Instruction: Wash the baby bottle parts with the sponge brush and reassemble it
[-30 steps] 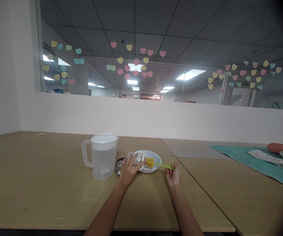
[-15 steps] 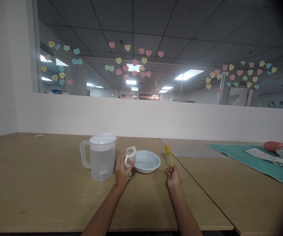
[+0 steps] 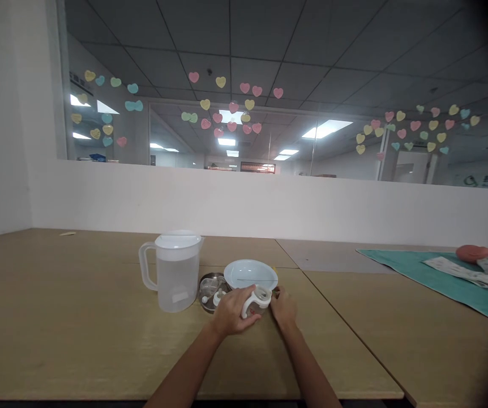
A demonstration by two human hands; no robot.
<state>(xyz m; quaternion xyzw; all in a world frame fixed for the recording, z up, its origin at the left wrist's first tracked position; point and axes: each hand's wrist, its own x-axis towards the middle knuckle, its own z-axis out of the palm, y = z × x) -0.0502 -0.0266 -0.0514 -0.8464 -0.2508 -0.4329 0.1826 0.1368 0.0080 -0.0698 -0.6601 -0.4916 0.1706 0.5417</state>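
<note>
On the wood-topped table (image 3: 99,340), a lidded plastic pitcher (image 3: 178,280) stands left of a round metal tray (image 3: 202,304) of small parts and a white bowl (image 3: 250,273). The left hand (image 3: 231,314) curls partly open around a handled baby bottle (image 3: 257,303) before the bowl; the right hand's (image 3: 284,307) fingers bend beside it, their grip unclear.

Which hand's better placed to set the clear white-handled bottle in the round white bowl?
Left hand, likely: its grip holds the bottle near the bowl; the right hand shows no clear hold.
</note>
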